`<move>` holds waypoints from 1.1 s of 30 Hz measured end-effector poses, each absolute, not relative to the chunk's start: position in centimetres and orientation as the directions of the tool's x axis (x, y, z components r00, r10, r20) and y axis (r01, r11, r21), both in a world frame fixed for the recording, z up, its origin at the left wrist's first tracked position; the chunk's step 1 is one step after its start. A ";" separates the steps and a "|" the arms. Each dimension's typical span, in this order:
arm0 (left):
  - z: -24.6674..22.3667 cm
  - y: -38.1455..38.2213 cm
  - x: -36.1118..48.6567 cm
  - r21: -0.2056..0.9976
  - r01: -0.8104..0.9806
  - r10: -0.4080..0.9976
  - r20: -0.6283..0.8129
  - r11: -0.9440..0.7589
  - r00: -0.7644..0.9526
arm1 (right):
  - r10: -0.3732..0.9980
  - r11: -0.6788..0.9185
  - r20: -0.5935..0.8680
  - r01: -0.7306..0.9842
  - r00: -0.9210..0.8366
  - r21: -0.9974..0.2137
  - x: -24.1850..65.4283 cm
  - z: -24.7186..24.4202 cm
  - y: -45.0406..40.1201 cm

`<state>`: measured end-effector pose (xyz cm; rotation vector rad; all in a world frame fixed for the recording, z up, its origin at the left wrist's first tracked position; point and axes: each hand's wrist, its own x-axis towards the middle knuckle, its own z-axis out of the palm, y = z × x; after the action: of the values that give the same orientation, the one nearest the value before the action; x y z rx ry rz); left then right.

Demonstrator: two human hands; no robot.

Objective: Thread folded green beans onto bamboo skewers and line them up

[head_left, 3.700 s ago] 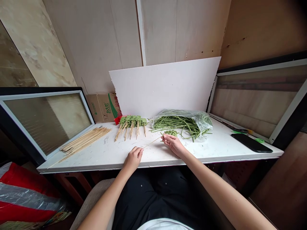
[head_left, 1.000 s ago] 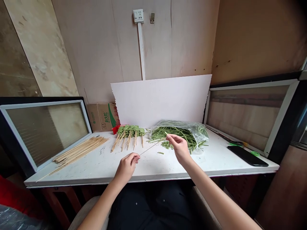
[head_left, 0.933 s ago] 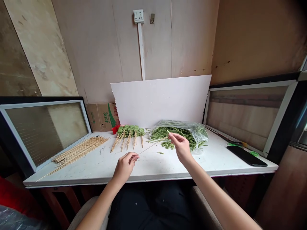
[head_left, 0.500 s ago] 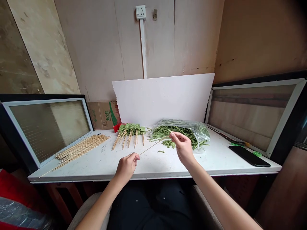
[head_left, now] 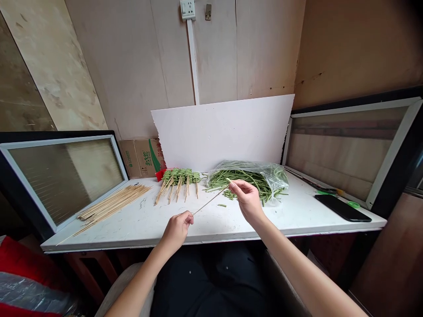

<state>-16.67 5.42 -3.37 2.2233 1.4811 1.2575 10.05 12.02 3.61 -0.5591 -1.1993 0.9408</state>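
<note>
My left hand (head_left: 178,227) is closed around the lower end of a thin bamboo skewer (head_left: 209,202), which slants up to the right. At its far end my right hand (head_left: 247,197) pinches a short piece of green bean (head_left: 228,180) between thumb and fingers. The skewer's tip meets the bean piece at my fingertips; whether it has gone through I cannot tell. Behind my right hand lie cut bean pieces (head_left: 228,193), and one loose piece (head_left: 222,205) rests in front of them. Long green beans (head_left: 228,177) fill a clear plastic bag (head_left: 280,176).
Finished bean skewers (head_left: 180,176) are stacked at the back. Bare bamboo skewers (head_left: 114,204) lie in a pile on the left of the white table (head_left: 132,231). A black phone (head_left: 343,208) and green tape (head_left: 353,204) are at the right. Behind stand a cardboard box (head_left: 140,157) and white board (head_left: 224,134).
My right hand has moved slightly left and down, bringing the bean piece to the skewer's tip. My left hand has barely moved. The camera view has shifted a little.
</note>
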 end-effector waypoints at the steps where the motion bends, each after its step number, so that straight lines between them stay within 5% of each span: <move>1: -3.4 5.5 -16.7 0.583 0.647 0.826 0.548 -0.492 0.134 | 0.852 0.513 0.518 -0.322 0.078 -0.796 10.1 3.8 12.0; 7: -3.0 5.5 -16.5 0.601 0.633 0.793 0.608 -0.488 0.034 | 0.878 0.474 0.459 -0.389 0.138 -0.790 11.0 4.8 12.4; 17: -3.0 5.2 -16.3 0.433 0.744 0.707 0.704 -0.509 0.074 | 0.891 0.453 0.429 -0.381 0.152 -0.806 11.0 4.3 12.7; 33: -5.2 5.7 -15.9 0.630 0.629 0.853 0.511 -0.455 0.106 | 0.864 0.495 0.492 -0.374 0.112 -0.784 8.8 2.5 12.0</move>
<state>-15.91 5.73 -5.17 2.1300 1.4714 1.2721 8.76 12.04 2.46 -0.5427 -1.1140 0.9768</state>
